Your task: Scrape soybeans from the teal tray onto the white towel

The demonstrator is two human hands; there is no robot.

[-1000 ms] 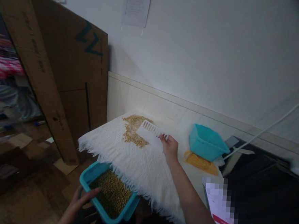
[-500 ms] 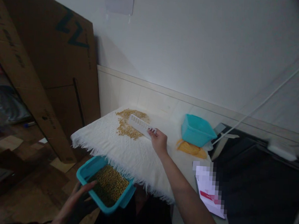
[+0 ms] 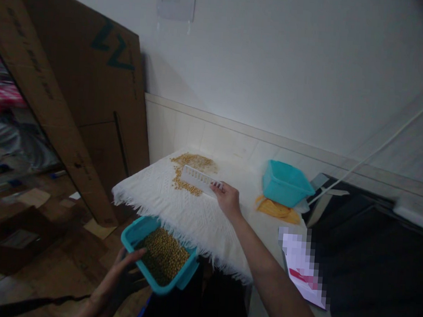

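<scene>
My left hand grips the near left wall of a teal plastic basin, its thumb over the rim. Yellow soybeans lie in the basin beside smaller dark green beans or grains. The basin hangs tilted just under the fringed edge of a white cloth on the table. My right hand is closed around one end of a white slotted plastic strip. The strip reaches left across loose soybeans spread on the cloth and hides some of them.
A second teal basin stands at the table's back right, with a yellow cloth-like item in front. A purple-white sheet or booklet lies nearer. A tall cardboard box rises on the left. The wall closes off the back.
The whole view has shifted, so the scene sits a little farther right. Relative to the cloth, the slotted strip has moved slightly left over the beans. My left hand keeps hold of the basin.
</scene>
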